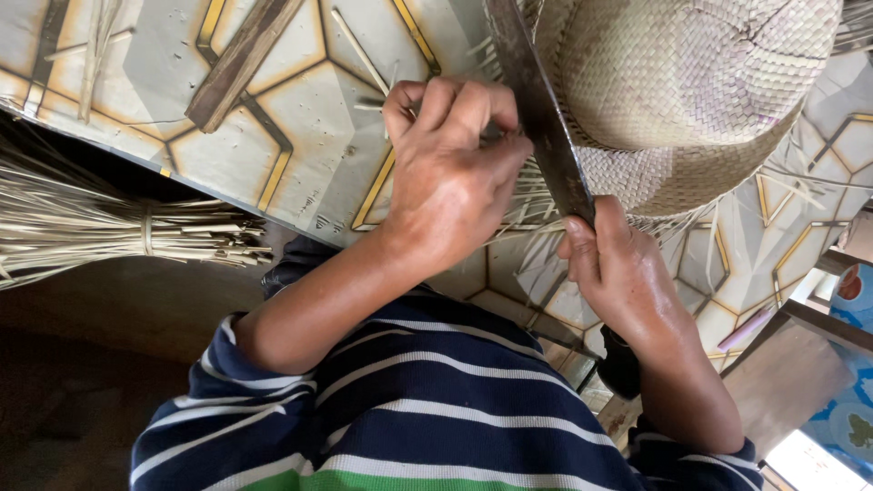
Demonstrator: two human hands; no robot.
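My left hand [450, 173] pinched the loose straw ends at the woven hat's [677, 82] brim, holding them taut, while my right hand [614, 268] gripped the long blade [541, 114] laid across them on the patterned table [300, 136].

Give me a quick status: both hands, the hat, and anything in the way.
Left hand fingers pinching loose straw ends at the woven hat brim. Right hand gripping long dark blade, laid against the brim. Straw scraps around; tied straw bundle lies off to the side.
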